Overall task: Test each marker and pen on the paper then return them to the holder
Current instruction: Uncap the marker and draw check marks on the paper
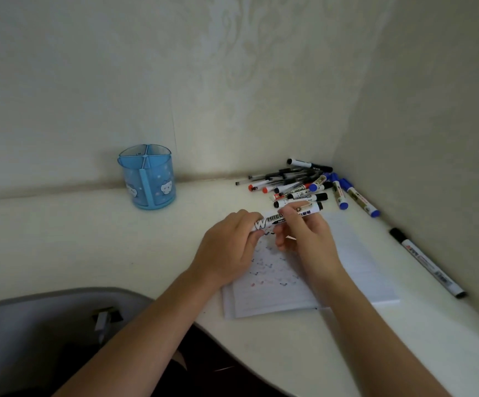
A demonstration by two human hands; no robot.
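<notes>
Item: whiteboard marker (275, 217), held crosswise in both hands over the paper (361, 267).

Left hand (229, 247): grip clamped on the marker's left end, which is hidden in the fingers. Right hand (309, 239): grip clamped on the barrel, with the black right end showing past the fingers. Paper: lined sheets flat on the pale counter (89, 239) under the hands, bearing rows of small coloured test marks. Holder (149, 179): blue, translucent, divided into compartments, upright against the wall at 10 o'clock from the hands, well apart from them. Pile of pens and markers (298, 181): loose in the counter corner at 1 o'clock, just beyond the paper, with black, red and blue caps. Lone black marker (427, 263): lies along the right wall at 3 o'clock, beside the paper's edge.
</notes>
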